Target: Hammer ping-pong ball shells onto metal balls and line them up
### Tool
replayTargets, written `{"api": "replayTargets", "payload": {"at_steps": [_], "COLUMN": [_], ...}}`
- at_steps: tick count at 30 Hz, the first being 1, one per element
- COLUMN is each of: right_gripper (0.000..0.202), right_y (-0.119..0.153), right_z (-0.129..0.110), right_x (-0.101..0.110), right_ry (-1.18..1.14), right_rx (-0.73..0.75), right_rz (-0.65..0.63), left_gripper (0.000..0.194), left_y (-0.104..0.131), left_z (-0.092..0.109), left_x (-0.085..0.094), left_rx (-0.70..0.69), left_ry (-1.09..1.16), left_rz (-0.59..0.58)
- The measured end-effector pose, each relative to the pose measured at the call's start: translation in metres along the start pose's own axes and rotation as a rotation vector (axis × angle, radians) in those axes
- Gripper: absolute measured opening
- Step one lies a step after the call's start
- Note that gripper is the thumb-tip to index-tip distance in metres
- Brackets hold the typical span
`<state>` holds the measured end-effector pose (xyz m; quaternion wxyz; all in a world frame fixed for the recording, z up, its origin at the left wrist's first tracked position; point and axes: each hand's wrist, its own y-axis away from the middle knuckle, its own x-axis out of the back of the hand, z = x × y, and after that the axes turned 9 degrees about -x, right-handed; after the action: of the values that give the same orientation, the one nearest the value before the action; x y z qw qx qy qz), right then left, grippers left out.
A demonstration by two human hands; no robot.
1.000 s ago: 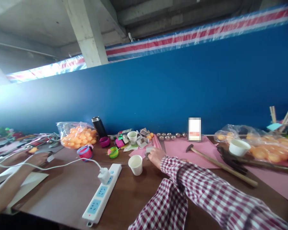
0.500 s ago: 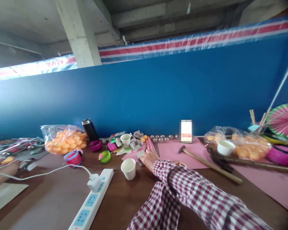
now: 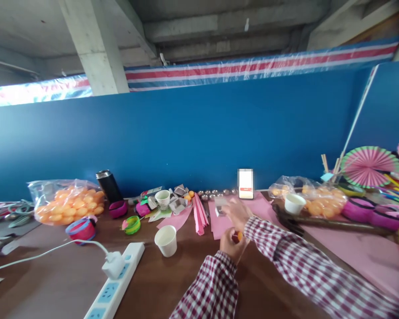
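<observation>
My left hand (image 3: pixel 232 244) is low over the brown table's front part, fingers curled round a small orange thing (image 3: pixel 240 236) whose kind I cannot make out. Just above it, my right hand (image 3: pixel 238 213) reaches over pink paper (image 3: pixel 221 227), slightly blurred, its fingertips on a small grey-white box (image 3: pixel 220 208). Left of the hands lies a folded strip of pink paper (image 3: pixel 199 215). A white paper cup (image 3: pixel 166 241) stands nearer. Several shiny metal balls (image 3: pixel 216 193) line the wall behind the hands.
A white power strip (image 3: pixel 119 277) with a plug and cable is at front left. Orange balls fill a clear bag (image 3: pixel 69 201) beside a black flask (image 3: pixel 109 186). On the right are a dark hammer head (image 3: pixel 287 220), another paper cup (image 3: pixel 295 204) and a pink-green paper fan (image 3: pixel 369 166).
My right hand has moved right from beside the cup, carrying the small grey-white box onto the pink paper. My left hand has come out from behind the right sleeve. The wooden-handled hammer is now hidden.
</observation>
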<state>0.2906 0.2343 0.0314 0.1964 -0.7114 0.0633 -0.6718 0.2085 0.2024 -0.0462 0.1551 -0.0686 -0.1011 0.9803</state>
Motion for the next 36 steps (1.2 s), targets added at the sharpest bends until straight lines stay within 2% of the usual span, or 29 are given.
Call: {"api": "replayTargets", "payload": {"at_steps": [3,6,10,13,16,19,22,24,30,36], "right_gripper": [0.021,0.022,0.015,0.014,0.013,0.018,0.026,0.029,0.048,0.055], "right_y": [0.024,0.045,0.063,0.068,0.071,0.077,0.083,0.087,0.094,0.094], "right_z": [0.028,0.045,0.052,0.05,0.043,0.033,0.02,0.013,0.008,0.01], "right_x": [-0.002,-0.011,-0.022,-0.019,-0.011,-0.008,-0.016,-0.024,-0.041,-0.033], "right_ry": [0.069,0.109,0.164,0.14,-0.025,-0.308,-0.664,-0.797,-0.868,-0.963], "right_rx": [-0.06,-0.087,-0.101,-0.114,-0.127,-0.166,-0.219,-0.225,-0.178,-0.144], "right_rz": [0.058,0.074,0.006,0.024,0.073,0.139,0.183,0.176,0.108,0.02], "left_gripper": [0.028,0.035,0.04,0.042,0.043,0.043,0.04,0.038,0.032,0.026], "left_y": [-0.001,0.0,-0.001,-0.002,-0.002,-0.002,-0.003,-0.004,-0.002,-0.003], "left_z": [-0.004,-0.005,-0.005,-0.005,-0.006,-0.006,-0.005,-0.003,0.0,-0.005], "left_x": [-0.001,0.0,0.001,0.002,0.002,0.003,0.005,0.007,0.007,0.006], "left_rx": [-0.031,-0.037,-0.002,-0.009,-0.017,0.0,-0.085,-0.122,-0.077,-0.12], "left_ry": [-0.089,-0.045,0.0,-0.011,0.031,0.08,0.068,0.052,0.16,0.09], "left_rz": [0.014,0.004,0.02,0.028,0.032,0.049,0.053,0.067,0.073,0.034]}}
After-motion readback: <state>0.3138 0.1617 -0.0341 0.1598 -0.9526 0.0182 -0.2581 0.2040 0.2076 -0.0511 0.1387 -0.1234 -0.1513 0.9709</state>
